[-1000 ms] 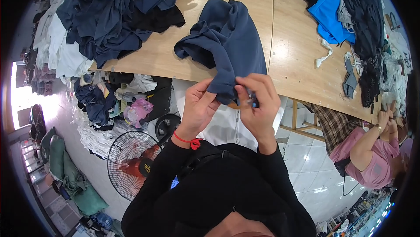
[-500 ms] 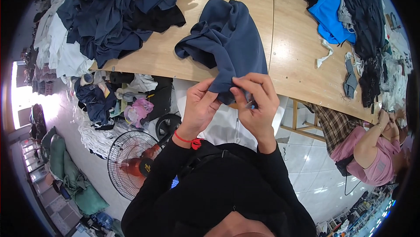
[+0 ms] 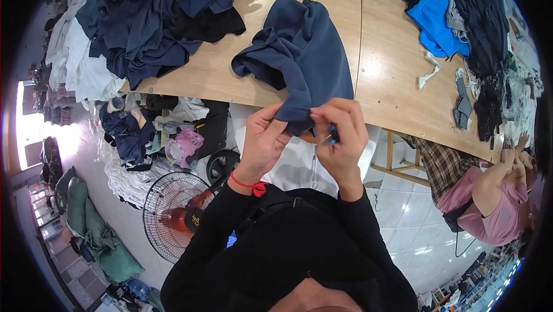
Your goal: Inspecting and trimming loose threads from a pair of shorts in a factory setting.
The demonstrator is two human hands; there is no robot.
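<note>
Shifted slightly rightward since the earlier frame, the bare right hand (image 3: pixel 344 134) has a curled grip, too blurred to tell what it holds. The bare left hand (image 3: pixel 262 142) pinches the dark-blue cloth garment (image 3: pixel 317 61), draped over the pale wooden surface's (image 3: pixel 397 81) near edge.

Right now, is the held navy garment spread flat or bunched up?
Bunched up: the navy garment lies in loose folds on the table, its near end pinched by the left hand.
</note>
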